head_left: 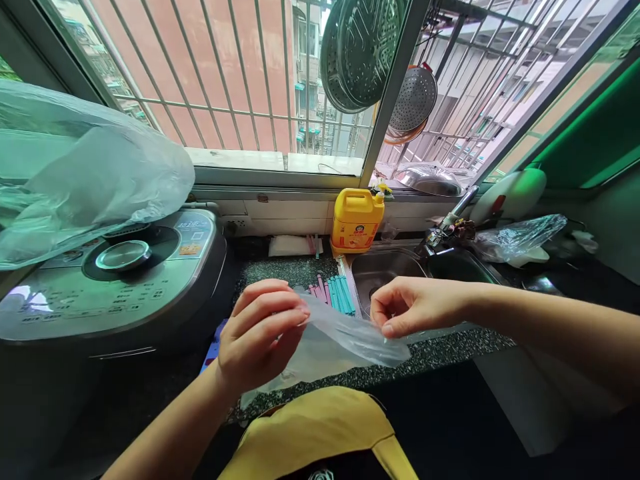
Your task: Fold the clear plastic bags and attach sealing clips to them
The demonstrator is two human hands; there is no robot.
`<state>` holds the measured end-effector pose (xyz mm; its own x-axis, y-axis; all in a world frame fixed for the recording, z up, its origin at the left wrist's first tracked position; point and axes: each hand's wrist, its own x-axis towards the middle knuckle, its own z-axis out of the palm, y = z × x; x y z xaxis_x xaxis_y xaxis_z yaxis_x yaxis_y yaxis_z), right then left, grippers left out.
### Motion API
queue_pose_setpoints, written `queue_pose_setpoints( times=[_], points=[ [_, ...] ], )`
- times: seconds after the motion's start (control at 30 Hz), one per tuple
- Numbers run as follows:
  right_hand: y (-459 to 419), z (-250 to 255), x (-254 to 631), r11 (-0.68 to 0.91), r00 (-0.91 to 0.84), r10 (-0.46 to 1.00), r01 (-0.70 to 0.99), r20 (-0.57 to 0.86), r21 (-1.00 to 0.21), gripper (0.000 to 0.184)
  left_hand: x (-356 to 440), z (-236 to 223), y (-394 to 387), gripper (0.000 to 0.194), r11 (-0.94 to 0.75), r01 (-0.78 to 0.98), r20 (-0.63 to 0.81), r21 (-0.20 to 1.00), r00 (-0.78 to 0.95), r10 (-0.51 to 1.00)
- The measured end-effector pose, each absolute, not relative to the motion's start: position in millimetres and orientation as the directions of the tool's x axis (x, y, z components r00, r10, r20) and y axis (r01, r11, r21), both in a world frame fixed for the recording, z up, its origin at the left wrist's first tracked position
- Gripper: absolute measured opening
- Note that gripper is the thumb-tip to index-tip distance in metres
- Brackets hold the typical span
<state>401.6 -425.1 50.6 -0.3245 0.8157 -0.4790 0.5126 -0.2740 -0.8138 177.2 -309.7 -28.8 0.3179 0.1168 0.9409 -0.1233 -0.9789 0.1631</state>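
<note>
A thin, translucent plastic bag (345, 333) is stretched between my two hands above the counter edge. My left hand (265, 333) pinches one side of it, the fingers curled over the thumb. At its other side my right hand (407, 308) grips the film between thumb and bent fingers. Just behind the bag lie several teal sticks (341, 295) and pink sticks (321, 291) in a row on the speckled counter, partly covered by the bag.
A large rice cooker (200, 240) stands at the left under a big plastic bag (110, 160). Behind the sticks is a yellow jug (357, 220). To its right are a steel sink (360, 267) and a faucet (450, 220). A barred window runs along the back.
</note>
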Motion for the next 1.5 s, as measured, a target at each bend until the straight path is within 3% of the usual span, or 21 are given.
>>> queue_pose_setpoints(
  times=[0.07, 0.17, 0.23, 0.3, 0.37, 0.47, 0.63, 0.73, 0.83, 0.93, 1.07, 1.23, 1.3, 1.37, 1.43, 1.5],
  points=[
    [-425.9, 43.3, 399.7, -0.186, -0.253, 0.88, 0.594, -0.402, -0.783, 0.015, 177.7, -30.2, -308.9, 0.015, -0.984, -0.106, 0.938, 0.14, 0.332, 0.097],
    [-420.6, 34.3, 401.4, 0.023, -0.1, 0.991, 0.776, -0.088, -0.63, 0.011, 179.7, -31.7, -308.6, 0.016, -0.99, -0.083, 0.928, 0.116, 0.364, 0.079],
    [-413.0, 32.5, 405.6, 0.057, -0.049, 0.998, 0.808, 0.03, -0.587, 0.008, 181.4, -32.0, -308.7, 0.015, -0.992, -0.063, 0.926, 0.114, 0.368, 0.083],
    [-404.8, 34.5, 411.6, -0.014, -0.029, 0.998, 0.74, -0.052, -0.673, 0.004, 182.8, -31.9, -308.4, 0.015, -0.993, -0.028, 0.933, 0.114, 0.347, 0.097],
    [-398.8, 38.0, 418.1, -0.158, -0.026, 0.975, 0.614, -0.22, -0.774, 0.015, 183.4, -31.7, -307.6, 0.015, -0.994, 0.009, 0.939, 0.112, 0.326, 0.109],
    [-397.5, 39.3, 425.2, -0.349, -0.063, 0.909, 0.429, -0.413, -0.833, 0.029, 182.9, -32.9, -306.1, 0.014, -0.993, 0.051, 0.944, 0.111, 0.307, 0.121],
    [-408.9, 28.0, 422.2, -0.447, -0.197, 0.84, 0.278, -0.506, -0.85, 0.027, 183.2, -37.9, -305.5, 0.014, -0.992, 0.086, 0.956, 0.097, 0.269, 0.117],
    [-411.8, 26.4, 416.7, -0.437, -0.123, 0.861, 0.316, -0.493, -0.842, 0.023, 184.9, -40.0, -304.8, 0.015, -0.992, 0.067, 0.955, 0.106, 0.271, 0.12],
    [-409.2, 33.9, 414.5, -0.324, 0.063, 0.945, 0.307, -0.32, -0.895, 0.023, 186.4, -41.4, -300.5, 0.015, -0.976, 0.013, 0.949, 0.218, 0.23, 0.215],
    [-407.1, 36.5, 415.0, -0.084, 0.118, 0.991, 0.146, -0.067, -0.986, 0.026, 186.5, -43.9, -292.8, 0.011, -0.884, -0.106, 0.884, 0.456, 0.168, 0.436],
    [-399.6, 4.0, 413.3, 0.16, 0.307, 0.936, 0.064, 0.172, -0.985, 0.04, 185.6, -51.3, -283.8, 0.005, -0.699, -0.268, 0.744, 0.663, 0.128, 0.656],
    [-355.1, -54.5, 400.2, 0.085, 0.222, 0.965, 0.229, 0.137, -0.97, 0.068, 185.1, -56.1, -281.7, 0.005, -0.547, -0.387, 0.645, 0.742, 0.189, 0.741],
    [-335.1, -64.3, 395.4, 0.135, 0.169, 0.966, 0.323, 0.198, -0.937, 0.072, 182.9, -53.1, -282.6, 0.007, -0.517, -0.392, 0.626, 0.761, 0.232, 0.745],
    [-322.9, -65.7, 394.0, 0.269, 0.177, 0.901, 0.49, 0.396, -0.83, 0.068, 178.9, -48.2, -283.2, 0.009, -0.513, -0.384, 0.621, 0.768, 0.251, 0.742],
    [-319.2, -61.7, 396.3, 0.401, 0.119, 0.746, 0.705, 0.656, -0.584, 0.056, 173.8, -43.0, -282.9, 0.008, -0.509, -0.381, 0.617, 0.772, 0.255, 0.744],
    [-320.0, -54.8, 400.6, 0.461, -0.037, 0.582, 0.838, 0.812, -0.293, 0.038, 168.8, -38.4, -281.4, 0.008, -0.503, -0.377, 0.611, 0.777, 0.261, 0.748]
  ],
)
